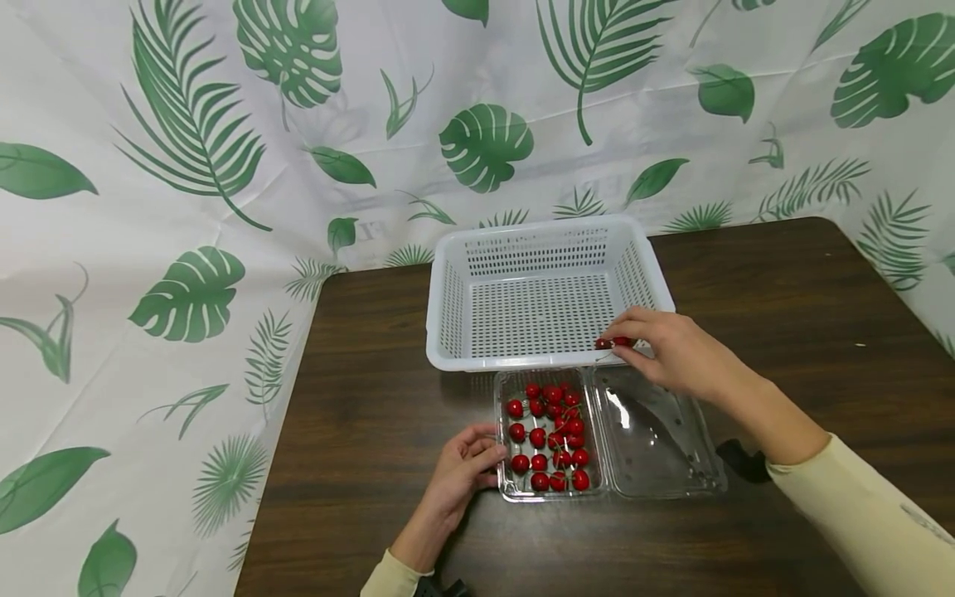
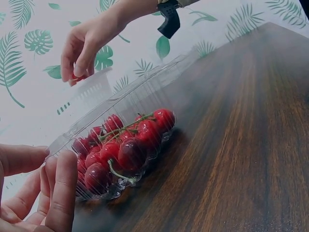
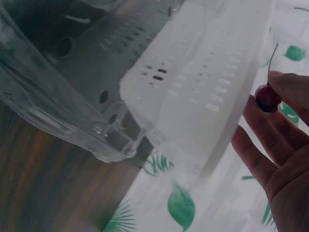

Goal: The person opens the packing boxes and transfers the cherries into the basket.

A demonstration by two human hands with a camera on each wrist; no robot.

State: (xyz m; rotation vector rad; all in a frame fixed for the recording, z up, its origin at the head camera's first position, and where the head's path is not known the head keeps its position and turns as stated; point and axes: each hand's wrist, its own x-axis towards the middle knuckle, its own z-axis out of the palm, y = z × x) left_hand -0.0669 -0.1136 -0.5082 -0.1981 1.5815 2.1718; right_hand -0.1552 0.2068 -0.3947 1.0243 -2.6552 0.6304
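A clear plastic clamshell box (image 1: 506,383) lies unfolded on the table, with several red cherries (image 1: 538,437) on green stems inside. My left hand (image 1: 458,473) holds the box's left side wall, thumb at its rim in the left wrist view. Over the front right rim of a white perforated basket (image 1: 537,319), my right hand (image 1: 675,348) pinches cherries between thumb and fingers. Two red spots show at its fingertips in the head view. One dark cherry (image 3: 268,99) with its stem up is plain in the right wrist view.
The box's transparent lid (image 1: 656,439) lies flat to the right of the cherries, under my right forearm. Directly behind the box stands the basket. Dark brown wood makes up the table (image 1: 366,398). A white sheet with green leaf prints (image 1: 388,166) hangs behind and at the left.
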